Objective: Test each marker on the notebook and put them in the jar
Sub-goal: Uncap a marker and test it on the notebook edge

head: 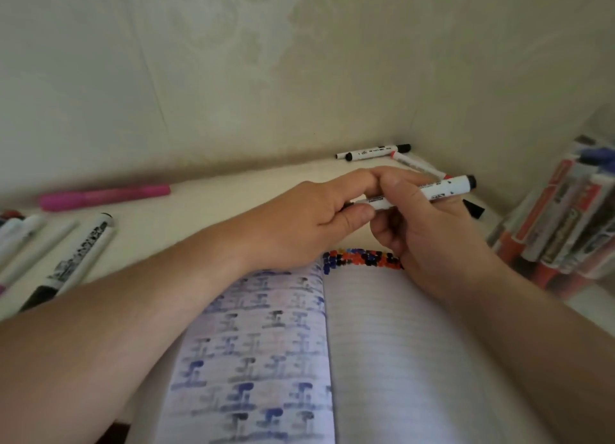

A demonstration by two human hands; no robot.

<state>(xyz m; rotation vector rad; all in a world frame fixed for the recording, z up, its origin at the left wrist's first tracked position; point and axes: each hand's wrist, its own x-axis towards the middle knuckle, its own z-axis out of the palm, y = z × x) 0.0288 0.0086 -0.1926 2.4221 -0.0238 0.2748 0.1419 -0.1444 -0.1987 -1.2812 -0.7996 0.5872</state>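
Both hands meet over the top edge of the open notebook [382, 343], and the reason seems plain: one marker [429, 192] is held between them, level, just above the row of coloured test dots [362, 259] along the right page's top edge. The right hand [429, 234] wraps its fingers round the white barrel, the black end pointing toward the desk's far right corner. The left hand [306, 220] pinches the barrel's near end between thumb and forefinger, probably working a cap on or off (that end is hidden under the fingers, so I cannot say which). A loose black cap [474, 208] lies on the desk [206, 210] just beyond the right hand.

Untested or spare markers are spread out of the way: a pink marker [103, 197] near the back edge on the left, a black-printed marker [75, 260] and others at the left edge, two more [374, 152] at the far right corner. No jar is clearly visible; the blurred clutter [565, 217] at the right edge may hide it.
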